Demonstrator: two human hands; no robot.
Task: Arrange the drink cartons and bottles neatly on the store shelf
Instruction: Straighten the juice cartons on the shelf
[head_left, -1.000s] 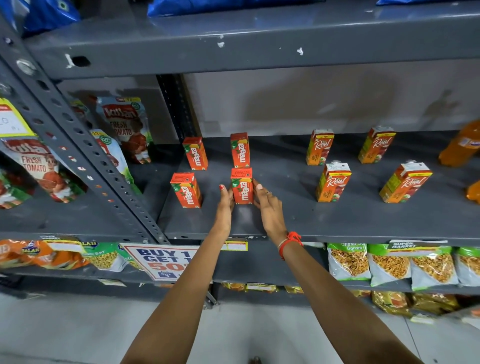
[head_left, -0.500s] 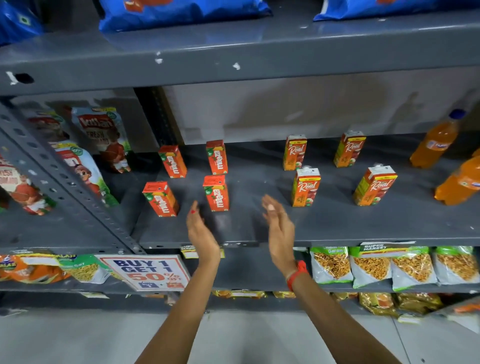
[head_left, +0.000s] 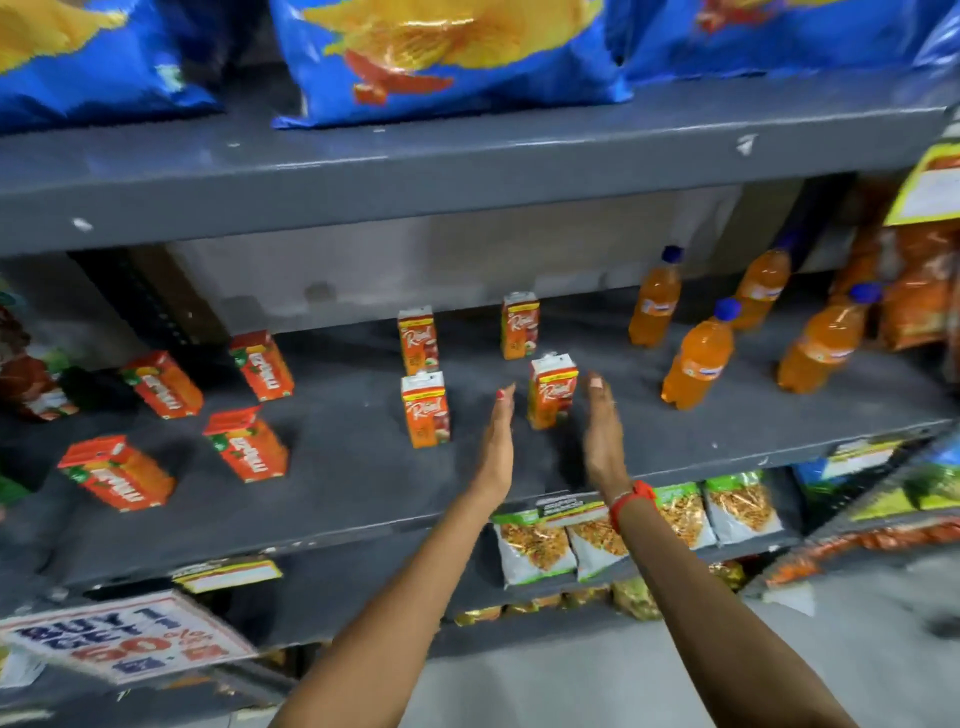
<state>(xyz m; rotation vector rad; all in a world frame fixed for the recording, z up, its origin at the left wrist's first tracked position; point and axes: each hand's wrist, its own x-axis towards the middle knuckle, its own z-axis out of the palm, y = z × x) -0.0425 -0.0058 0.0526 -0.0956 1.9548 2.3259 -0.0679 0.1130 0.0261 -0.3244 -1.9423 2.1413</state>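
Both hands open, flanking one Real carton on the grey shelf (head_left: 363, 483).

Counts: four red Maaza cartons (head_left: 249, 451) in a two-by-two block at left; four Real cartons, two at back, two in front; four orange bottles (head_left: 698, 358) with blue caps at right, loosely scattered. Left hand (head_left: 497, 441) flat, fingers straight and together, palm facing right, empty. Right hand (head_left: 602, 431) likewise flat and empty, palm facing left, red band on wrist. Front-right Real carton (head_left: 550, 397) stands upright between the fingertips; contact not clear, a gap seems to show on each side. Frame motion-blurred.
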